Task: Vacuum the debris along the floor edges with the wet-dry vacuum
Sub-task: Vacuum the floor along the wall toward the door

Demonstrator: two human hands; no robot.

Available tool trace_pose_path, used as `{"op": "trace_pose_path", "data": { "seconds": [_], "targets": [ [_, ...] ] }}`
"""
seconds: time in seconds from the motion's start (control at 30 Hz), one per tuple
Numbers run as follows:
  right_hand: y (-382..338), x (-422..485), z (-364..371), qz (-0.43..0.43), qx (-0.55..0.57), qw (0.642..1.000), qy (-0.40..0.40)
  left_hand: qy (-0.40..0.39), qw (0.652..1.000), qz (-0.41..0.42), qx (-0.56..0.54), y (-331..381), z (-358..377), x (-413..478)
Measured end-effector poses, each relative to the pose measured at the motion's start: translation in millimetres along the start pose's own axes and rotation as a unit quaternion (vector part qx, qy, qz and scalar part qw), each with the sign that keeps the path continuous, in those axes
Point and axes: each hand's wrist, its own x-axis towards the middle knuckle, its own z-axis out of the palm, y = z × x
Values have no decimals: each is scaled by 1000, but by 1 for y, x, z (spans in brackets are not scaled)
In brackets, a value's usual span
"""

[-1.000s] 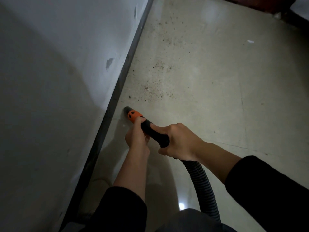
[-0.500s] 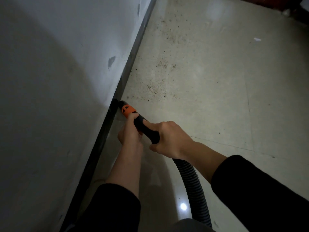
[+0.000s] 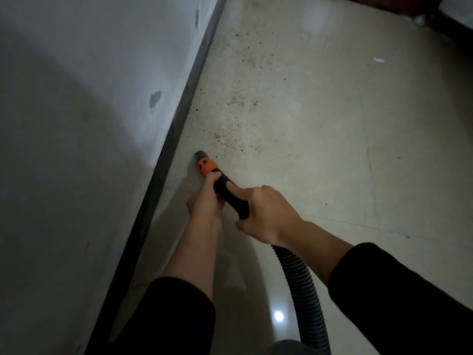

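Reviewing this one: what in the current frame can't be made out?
Head view only.
1. Vacuum body: hose leaves the bottom edge; machine unseen.
2. Nozzle mouth: faces away; contact with the floor unclear.
3. Left hand fingers: beneath the grip, hidden by the hand's back.
4. White scrap: too small to identify.
5. Dark object top right: cut by the edge, underexposed.
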Motion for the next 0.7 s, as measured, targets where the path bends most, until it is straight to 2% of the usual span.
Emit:
{"op": "trace_pose_path", "data": {
  "seconds": [0.57, 0.7],
  "targets": [
    [29, -32, -21, 68, -22, 997, -10, 1, 998, -13, 55, -34, 38, -19],
    [26, -36, -23, 53, -13, 998, -20, 11, 998, -14, 58, -35, 32, -24]
  ]
}}
